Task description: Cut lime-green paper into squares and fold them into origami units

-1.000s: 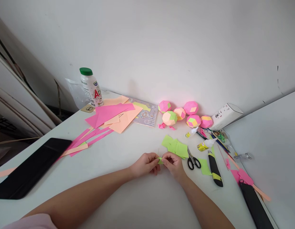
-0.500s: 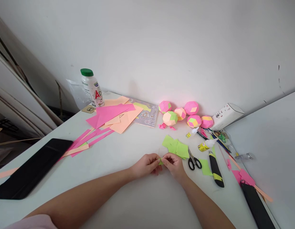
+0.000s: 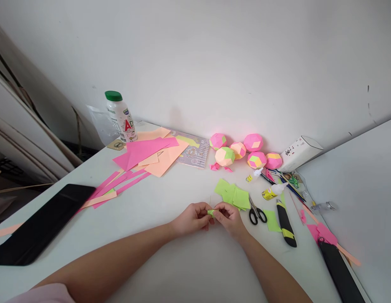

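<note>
A small green paper piece [image 3: 211,213] is pinched between both hands at the middle front of the table. My left hand [image 3: 195,216] holds its left side between thumb and fingers. From the right, my right hand [image 3: 228,216] grips the other side, its fingertips nearly touching those of the left. The fingers partly hide the piece. Just behind the hands lie several green paper squares [image 3: 241,198]. Black-handled scissors [image 3: 258,215] rest to the right of my right hand.
Several coloured paper balls [image 3: 225,156] stand by the wall. Glue bottles [image 3: 271,192] and a cutter [image 3: 286,223] lie right. Pink and peach sheets [image 3: 141,153], a white bottle [image 3: 121,120] and a black tablet-like object [image 3: 46,223] are left.
The green piece has turned slightly and shows more of its surface between the fingers. Both hands keep almost the same place, and the view has shifted a little.
</note>
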`<state>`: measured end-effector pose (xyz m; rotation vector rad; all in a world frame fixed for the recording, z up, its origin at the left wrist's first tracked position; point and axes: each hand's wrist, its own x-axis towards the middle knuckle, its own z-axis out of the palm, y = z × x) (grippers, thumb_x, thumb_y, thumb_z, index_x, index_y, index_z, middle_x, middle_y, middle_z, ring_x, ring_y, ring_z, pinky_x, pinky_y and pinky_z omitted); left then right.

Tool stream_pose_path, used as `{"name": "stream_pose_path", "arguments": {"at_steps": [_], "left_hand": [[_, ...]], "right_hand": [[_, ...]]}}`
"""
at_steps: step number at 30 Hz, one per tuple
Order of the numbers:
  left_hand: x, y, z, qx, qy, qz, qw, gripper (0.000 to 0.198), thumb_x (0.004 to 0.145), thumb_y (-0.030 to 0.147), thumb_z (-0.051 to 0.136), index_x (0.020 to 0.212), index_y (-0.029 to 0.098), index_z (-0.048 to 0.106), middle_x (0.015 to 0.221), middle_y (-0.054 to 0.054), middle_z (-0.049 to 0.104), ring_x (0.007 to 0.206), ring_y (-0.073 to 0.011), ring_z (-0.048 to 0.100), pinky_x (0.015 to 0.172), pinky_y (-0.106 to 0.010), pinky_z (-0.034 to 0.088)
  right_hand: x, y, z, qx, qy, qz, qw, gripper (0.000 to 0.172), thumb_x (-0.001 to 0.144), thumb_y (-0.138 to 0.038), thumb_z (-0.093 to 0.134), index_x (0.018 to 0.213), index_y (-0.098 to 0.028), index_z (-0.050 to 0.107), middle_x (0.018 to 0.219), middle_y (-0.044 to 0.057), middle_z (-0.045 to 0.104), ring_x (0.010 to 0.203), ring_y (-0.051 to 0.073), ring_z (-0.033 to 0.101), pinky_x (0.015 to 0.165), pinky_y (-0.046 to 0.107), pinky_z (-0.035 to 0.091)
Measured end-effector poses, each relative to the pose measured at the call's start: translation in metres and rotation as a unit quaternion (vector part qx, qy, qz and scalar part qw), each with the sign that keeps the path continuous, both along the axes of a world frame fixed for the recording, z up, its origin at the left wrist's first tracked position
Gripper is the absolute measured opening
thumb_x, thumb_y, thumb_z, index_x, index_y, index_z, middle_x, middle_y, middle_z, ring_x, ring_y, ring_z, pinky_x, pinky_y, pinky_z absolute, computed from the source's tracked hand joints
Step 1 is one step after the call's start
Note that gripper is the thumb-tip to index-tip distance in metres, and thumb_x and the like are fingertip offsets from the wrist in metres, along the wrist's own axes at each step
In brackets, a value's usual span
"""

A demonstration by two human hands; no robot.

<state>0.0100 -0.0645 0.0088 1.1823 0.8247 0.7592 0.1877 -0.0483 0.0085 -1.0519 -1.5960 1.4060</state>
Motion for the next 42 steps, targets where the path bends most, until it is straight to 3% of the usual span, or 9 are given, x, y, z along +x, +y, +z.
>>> {"name": "stream_pose_path", "arguments": {"at_steps": [3,7,16,23,29,33,37,42], "left_hand": [[0.0,0.001,-0.002,-0.001,-0.016,0.014,1.0,0.015,0.077,0.028,0.059,0.085,0.016,0.055,0.075,-0.001,0.064,0.055,-0.0098,0.057,0.053,-0.023,0.042],[0.001,0.001,-0.003,0.002,-0.028,0.033,0.999,0.017,0.077,0.029,0.059,0.086,0.016,0.052,0.072,0.0,0.063,0.054,-0.0094,0.056,0.054,-0.023,0.043],[0.002,-0.003,0.0,0.018,-0.002,0.019,1.0,0.016,0.077,0.026,0.058,0.089,0.016,0.053,0.063,0.002,0.058,0.055,-0.0098,0.053,0.054,-0.022,0.041],[0.0,0.001,0.004,-0.02,-0.051,0.001,0.999,0.023,0.074,0.03,0.062,0.089,0.016,0.052,0.059,0.003,0.056,0.049,-0.0075,0.045,0.047,-0.02,0.033],[-0.002,0.005,0.0,-0.023,-0.077,0.022,0.997,0.03,0.071,0.031,0.066,0.093,0.015,0.054,0.054,0.004,0.057,0.046,-0.0077,0.045,0.046,-0.021,0.033],[-0.005,0.01,0.002,-0.041,-0.106,0.05,0.992,0.035,0.07,0.037,0.067,0.093,0.015,0.054,0.054,0.003,0.058,0.042,-0.0066,0.043,0.045,-0.021,0.032],[-0.005,0.012,0.003,-0.034,-0.12,0.071,0.99,0.036,0.072,0.041,0.066,0.091,0.016,0.05,0.06,0.002,0.062,0.042,-0.0066,0.046,0.046,-0.021,0.034],[0.001,0.006,-0.001,-0.017,-0.062,0.051,0.997,0.034,0.074,0.045,0.065,0.084,0.017,0.049,0.066,0.001,0.063,0.043,-0.0071,0.05,0.045,-0.022,0.038]], "right_hand": [[0.0,-0.001,0.001,-0.006,0.01,0.023,1.0,0.017,0.079,-0.035,0.064,0.077,-0.019,0.059,0.063,-0.001,0.06,0.059,0.014,0.057,0.056,0.026,0.044],[-0.001,-0.002,0.004,0.039,-0.021,0.035,0.998,0.016,0.08,-0.031,0.06,0.071,-0.018,0.058,0.067,0.001,0.06,0.062,0.014,0.055,0.057,0.026,0.043],[-0.002,-0.003,0.001,0.093,-0.079,0.031,0.992,0.005,0.071,-0.019,0.058,0.066,-0.017,0.059,0.063,0.001,0.059,0.054,0.013,0.05,0.049,0.024,0.038],[-0.004,-0.007,0.003,0.019,0.005,0.073,0.997,0.005,0.073,-0.017,0.054,0.068,-0.017,0.057,0.065,0.002,0.063,0.058,0.014,0.056,0.05,0.025,0.041],[-0.002,-0.005,-0.001,-0.036,0.015,0.039,0.998,0.009,0.07,-0.017,0.057,0.062,-0.018,0.052,0.054,-0.003,0.054,0.044,0.009,0.044,0.042,0.021,0.036],[0.002,-0.001,-0.006,-0.05,0.071,0.024,0.996,0.016,0.073,-0.02,0.057,0.059,-0.018,0.05,0.054,-0.004,0.05,0.044,0.009,0.046,0.042,0.022,0.04],[0.004,0.002,-0.009,-0.055,0.139,-0.007,0.989,0.014,0.079,-0.026,0.06,0.07,-0.019,0.051,0.065,-0.003,0.053,0.048,0.009,0.049,0.044,0.023,0.044],[0.002,0.002,-0.009,-0.052,0.11,0.006,0.992,0.019,0.078,-0.028,0.067,0.081,-0.021,0.05,0.07,-0.003,0.056,0.049,0.009,0.053,0.046,0.022,0.045]]}}
